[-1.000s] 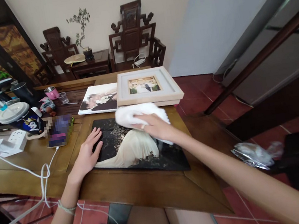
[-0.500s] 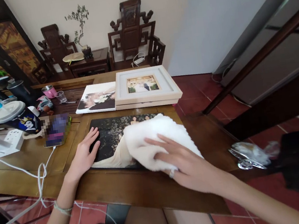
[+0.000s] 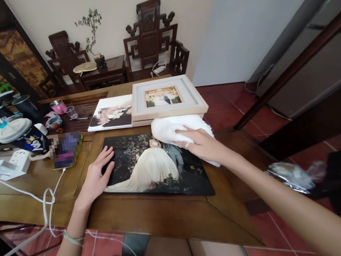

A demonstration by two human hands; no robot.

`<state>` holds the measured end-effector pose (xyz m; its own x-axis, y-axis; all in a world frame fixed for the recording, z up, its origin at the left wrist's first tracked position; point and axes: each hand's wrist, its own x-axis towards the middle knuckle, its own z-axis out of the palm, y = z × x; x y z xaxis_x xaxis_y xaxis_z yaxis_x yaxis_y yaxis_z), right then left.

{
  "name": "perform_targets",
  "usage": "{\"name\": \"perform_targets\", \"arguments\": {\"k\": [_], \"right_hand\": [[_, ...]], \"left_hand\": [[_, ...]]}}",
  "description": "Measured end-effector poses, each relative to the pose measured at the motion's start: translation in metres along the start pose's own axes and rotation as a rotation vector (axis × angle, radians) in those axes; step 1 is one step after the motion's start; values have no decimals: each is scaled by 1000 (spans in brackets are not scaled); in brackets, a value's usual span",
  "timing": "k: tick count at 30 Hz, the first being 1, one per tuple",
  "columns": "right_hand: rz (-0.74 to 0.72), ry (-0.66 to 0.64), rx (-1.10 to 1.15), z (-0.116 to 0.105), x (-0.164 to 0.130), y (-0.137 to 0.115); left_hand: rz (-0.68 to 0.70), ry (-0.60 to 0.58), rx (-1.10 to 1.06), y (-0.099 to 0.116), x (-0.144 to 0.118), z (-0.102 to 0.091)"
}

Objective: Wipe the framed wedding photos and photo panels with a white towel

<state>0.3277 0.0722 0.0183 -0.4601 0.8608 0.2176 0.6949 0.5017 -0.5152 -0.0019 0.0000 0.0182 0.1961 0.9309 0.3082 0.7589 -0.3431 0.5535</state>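
Note:
A dark wedding photo panel (image 3: 154, 169) lies flat on the wooden table, showing a wide pale gown and a figure in grey. My left hand (image 3: 98, 171) rests with fingers spread on the panel's left edge. Bunched under my right hand (image 3: 199, 140) is a white fluffy cloth (image 3: 167, 127), which covers the panel's upper right corner. The fingers of that hand are pressed into the cloth, and one wears a ring. Just behind the panel stand a light wooden picture frame (image 3: 198, 98) with a wedding photo and a smaller white-edged photo panel (image 3: 109, 113).
At the left of the table (image 3: 170, 213) are a lidded cup (image 3: 32, 138), a phone (image 3: 66, 150) on a charging cable, a white power strip (image 3: 18, 161), a pink mug (image 3: 58, 106) and a clear glass (image 3: 72, 112). Shiny plastic wrapping (image 3: 289, 174) lies off to the right.
My right hand has slid the cloth away from me, from the panel's middle and lower right to its upper right corner, uncovering the gown. My left hand stays in place.

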Motion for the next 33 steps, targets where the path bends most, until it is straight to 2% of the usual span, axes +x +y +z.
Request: {"name": "perform_targets", "arguments": {"k": [2, 4, 8, 11, 13, 15, 19, 22, 25, 29, 33], "right_hand": [[-25, 3, -18, 0, -2, -4], [-115, -19, -45, 0, -11, -13], [-299, -77, -64, 2, -49, -38], [-364, -165, -50, 1, -77, -53], [-371, -211, -37, -1, -85, -53], [-307, -197, -43, -3, -78, -46], [-98, -113, -78, -5, -38, -21], [-41, -67, -59, -4, -12, -7], [-41, -28, -22, -2, -3, -2], [-65, -4, -37, -1, -4, -4], [-220, -34, -84, 0, -22, -23]], "left_hand": [[0, -1, 0, 0, 0, 0], [1, 0, -2, -1, 0, 1], [-7, 8, -16, 0, 0, 1], [-17, 13, -21, 1, 1, 0], [-24, 12, -29, 2, 1, 0], [-29, 9, -37, 2, 1, 0], [-21, 4, -41, 1, 0, 1], [-25, 11, -46, 0, 0, 0], [-32, 11, -58, 1, 1, 0], [-30, 13, -57, 1, 1, 0], [-18, 14, -29, 0, 1, 1]]}}
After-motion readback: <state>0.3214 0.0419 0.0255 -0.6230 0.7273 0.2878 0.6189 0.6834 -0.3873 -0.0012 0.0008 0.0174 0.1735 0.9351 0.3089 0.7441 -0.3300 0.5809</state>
